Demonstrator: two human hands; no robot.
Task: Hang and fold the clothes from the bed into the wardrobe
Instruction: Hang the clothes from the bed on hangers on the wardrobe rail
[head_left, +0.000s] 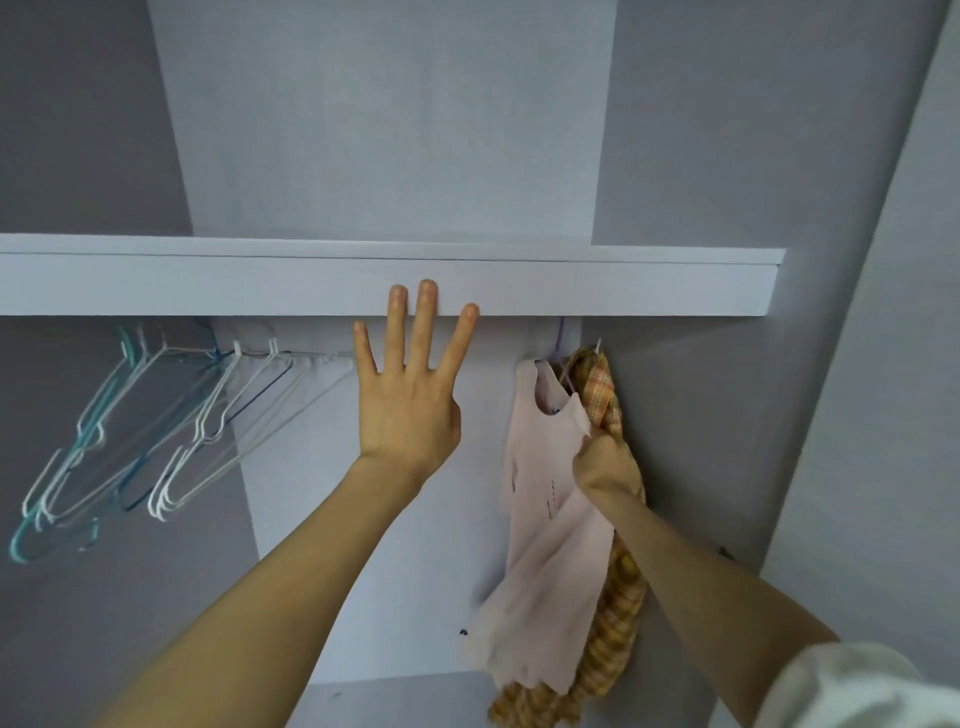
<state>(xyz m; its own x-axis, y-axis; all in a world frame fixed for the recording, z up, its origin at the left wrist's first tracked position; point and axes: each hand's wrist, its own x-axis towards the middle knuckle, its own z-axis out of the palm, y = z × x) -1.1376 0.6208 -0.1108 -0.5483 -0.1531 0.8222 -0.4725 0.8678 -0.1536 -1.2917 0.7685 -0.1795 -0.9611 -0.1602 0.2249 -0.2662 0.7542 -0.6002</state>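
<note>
wardrobe shelf (623, 291) edge overhangs empty hangers (156, 431) left of pink top (550, 519).

Pale pink top (550, 519) beside a yellow-orange checked shirt (618, 597); white and teal hangers (156, 431) left; pale lilac-grey wardrobe shelf (208, 283).

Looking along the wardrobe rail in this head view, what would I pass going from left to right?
Empty wire hangers → left hand, fingers spread → pink top on a hanger → right hand gripping it → yellow checked garment, partly behind the top.
</note>
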